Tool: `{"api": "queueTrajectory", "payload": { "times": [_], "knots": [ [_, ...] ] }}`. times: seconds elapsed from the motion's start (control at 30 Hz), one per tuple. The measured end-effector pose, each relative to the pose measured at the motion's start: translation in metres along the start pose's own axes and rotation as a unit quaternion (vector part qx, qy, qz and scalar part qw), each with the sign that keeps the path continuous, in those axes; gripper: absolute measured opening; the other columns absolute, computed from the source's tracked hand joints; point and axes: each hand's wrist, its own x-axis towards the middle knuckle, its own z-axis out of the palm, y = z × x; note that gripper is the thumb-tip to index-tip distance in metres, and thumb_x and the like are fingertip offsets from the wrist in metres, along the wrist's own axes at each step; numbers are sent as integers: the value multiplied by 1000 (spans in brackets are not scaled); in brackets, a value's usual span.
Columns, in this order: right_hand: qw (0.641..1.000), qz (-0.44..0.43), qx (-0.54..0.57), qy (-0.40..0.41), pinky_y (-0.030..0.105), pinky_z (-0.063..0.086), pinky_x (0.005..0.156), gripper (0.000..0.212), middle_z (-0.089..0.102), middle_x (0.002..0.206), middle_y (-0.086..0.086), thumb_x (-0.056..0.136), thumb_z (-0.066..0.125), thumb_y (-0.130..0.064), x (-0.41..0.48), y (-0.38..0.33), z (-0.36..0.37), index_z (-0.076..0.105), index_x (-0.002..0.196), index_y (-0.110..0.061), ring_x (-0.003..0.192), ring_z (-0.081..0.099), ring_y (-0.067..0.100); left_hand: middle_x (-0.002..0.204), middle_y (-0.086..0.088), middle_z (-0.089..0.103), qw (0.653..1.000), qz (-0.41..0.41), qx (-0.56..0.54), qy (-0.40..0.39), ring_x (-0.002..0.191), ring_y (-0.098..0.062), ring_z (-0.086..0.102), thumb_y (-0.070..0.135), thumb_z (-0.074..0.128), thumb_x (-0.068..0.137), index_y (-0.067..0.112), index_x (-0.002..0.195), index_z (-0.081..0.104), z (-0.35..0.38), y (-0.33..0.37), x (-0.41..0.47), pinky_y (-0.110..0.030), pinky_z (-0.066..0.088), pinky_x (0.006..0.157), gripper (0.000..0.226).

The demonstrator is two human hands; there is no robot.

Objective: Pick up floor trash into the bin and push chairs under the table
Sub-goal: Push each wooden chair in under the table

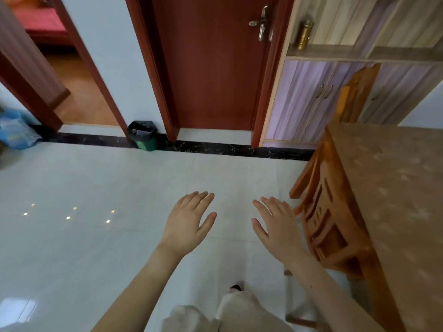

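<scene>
The pale glossy tile floor (100, 188) fills most of the view, smooth enough to mirror small spots of light at the left, and a dark marbled strip (227, 148) crosses it at the foot of the far wall. On the right stands the table (395, 200), cut off by the frame edge, its top covered in a beige mottled sheet with a slight sheen. A wooden chair (328, 219) of orange-brown carved slats sits tucked against the table's near side, its seat hidden under the top and only the back and parts of the legs showing. A second chair back (357, 94) rises behind the far end of the table, mostly concealed. Behind it is a cabinet (309, 99) with streaked lilac-grey doors, and a closed reddish-brown door (215, 68) with a metal lever handle. A doorway at the left opens onto a wood-toned floor.

The bin (143, 135) is small and green with a black liner, standing on the dark strip against the wall between the two door frames; something grey lies inside, too blurred to identify. A crumpled blue plastic bag (14, 133) lies at the left edge, partly cropped.

The left hand (189, 221) and right hand (278, 224) hover palm-down over the floor, fingers spread and empty, the right one just beside the chair back.
</scene>
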Motion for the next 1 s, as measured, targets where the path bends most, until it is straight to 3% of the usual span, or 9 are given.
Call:
{"api": "queueTrajectory", "payload": {
  "times": [0.13,0.23,0.53,0.77,1.0],
  "knots": [
    [1000,11,-4,1,47,23,119,53,45,150,0,101,29,-48,74,37,-18,43,146,-23,142,34,24,139,0,53,1000,13,-7,12,132,-22,44,49,31,98,18,139,50,-2,1,93,-42,33,110,55],
    [999,26,-18,1,45,22,118,51,47,148,0,101,34,-48,117,60,-15,45,144,-25,141,36,23,139,1,53,1000,24,-11,-2,132,-21,44,49,30,98,19,139,50,12,-2,148,-41,33,111,55],
    [994,105,-27,8,53,39,109,53,60,135,3,99,28,-50,265,136,-6,55,135,-21,129,51,27,141,2,52,993,94,8,-73,132,-21,45,52,25,97,23,141,48,71,-33,335,-32,20,112,58],
    [978,196,-2,72,55,43,103,48,64,125,7,98,36,-44,380,197,-34,59,129,-15,122,56,30,137,-2,55,979,196,-30,-54,128,-22,48,52,29,97,20,138,51,66,-36,535,-40,34,110,57],
    [957,273,-4,97,51,36,107,51,65,126,5,96,33,-45,455,271,-50,61,128,-16,122,57,30,132,-6,59,957,275,-64,-71,122,-26,53,47,34,97,14,134,55,99,-5,671,-44,38,107,54]
  ]
}}
